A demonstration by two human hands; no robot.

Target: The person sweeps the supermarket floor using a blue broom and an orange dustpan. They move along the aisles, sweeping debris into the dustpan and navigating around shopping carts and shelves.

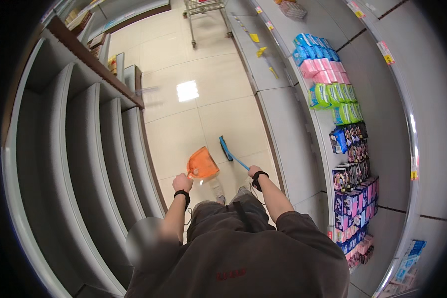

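Note:
An orange plastic dustpan (202, 164) is held out in front of me, its handle in the grip of my left hand (182, 183). My right hand (254, 171) is closed around the end of a blue-handled brush (227, 149) with dark bristles. The brush head is to the right of the dustpan, a short gap apart from it. Both tools are at or just above the tiled floor (175, 130); I cannot tell whether they touch it. Each wrist wears a black band.
Grey shelving (82, 149) with bare boards lines the left side. On the right, a shelf holds several rows of colourful packaged goods (322, 70). A wire shopping cart (205, 8) stands at the far end of the aisle. Yellow tags (261, 51) hang along the lower right shelf.

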